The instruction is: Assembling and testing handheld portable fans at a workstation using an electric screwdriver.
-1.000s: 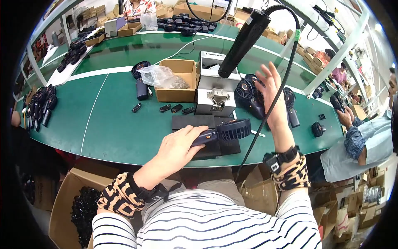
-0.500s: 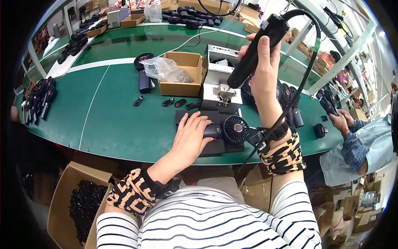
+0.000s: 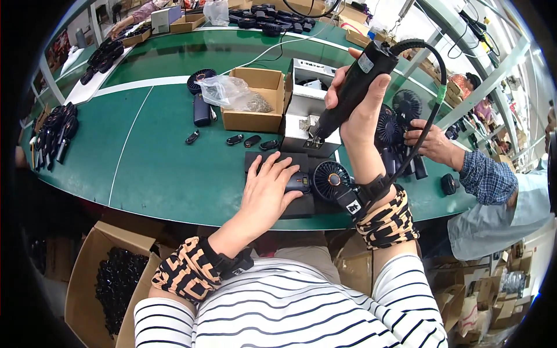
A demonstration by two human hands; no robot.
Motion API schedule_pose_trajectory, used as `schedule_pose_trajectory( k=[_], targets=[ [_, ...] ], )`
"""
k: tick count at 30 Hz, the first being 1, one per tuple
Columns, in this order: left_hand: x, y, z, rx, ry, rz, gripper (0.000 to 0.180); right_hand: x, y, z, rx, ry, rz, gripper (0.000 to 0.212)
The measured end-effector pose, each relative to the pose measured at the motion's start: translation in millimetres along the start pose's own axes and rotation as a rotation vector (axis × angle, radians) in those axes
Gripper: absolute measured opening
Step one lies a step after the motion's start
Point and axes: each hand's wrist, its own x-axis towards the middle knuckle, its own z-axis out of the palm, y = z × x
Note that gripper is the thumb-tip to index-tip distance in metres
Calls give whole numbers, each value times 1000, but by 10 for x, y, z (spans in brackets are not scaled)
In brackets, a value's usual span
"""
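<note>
My left hand (image 3: 264,187) lies over the handle of a dark blue handheld fan (image 3: 332,178), thumb along its near side, keeping it on a black pad (image 3: 299,210). The round fan head points right. My right hand (image 3: 364,116) is wrapped round a black corded electric screwdriver (image 3: 355,87), tilted down to the left. Its tip is at the metal front of a white box-shaped screw feeder (image 3: 296,105); whether a screw is on it cannot be seen. Several small dark oval pieces (image 3: 252,141) lie beyond my left hand.
A cardboard box (image 3: 255,122) holds a clear bag of small metal parts. Another fan (image 3: 202,110) lies left of it. A co-worker's hand (image 3: 435,144) touches fans (image 3: 387,129) at right. The screwdriver cable (image 3: 444,69) loops over my right forearm. A carton of black parts (image 3: 119,284) stands lower left.
My right hand has lowered the screwdriver, bringing its tip down to the screw feeder's front. The co-worker's hand has reached in to the fans at right. My left hand stays put.
</note>
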Motion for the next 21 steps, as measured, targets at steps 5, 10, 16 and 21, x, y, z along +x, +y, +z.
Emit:
schedule_pose_trajectory(
  k=[5, 10, 16, 21],
  targets=[
    [-18, -15, -1, 16, -19, -7, 48, -249, -125, 117, 2, -10, -7, 89],
    [-2, -10, 0, 1, -11, -1, 46, -353, -261, 167, -21, -61, 0, 94],
    [24, -13, 9, -20, -6, -2, 45, -453, -249, 163, -51, -54, 20, 95],
    [37, 6, -15, -22, -8, 3, 45, -537, -165, 133, -43, 4, 73, 97]
  ],
)
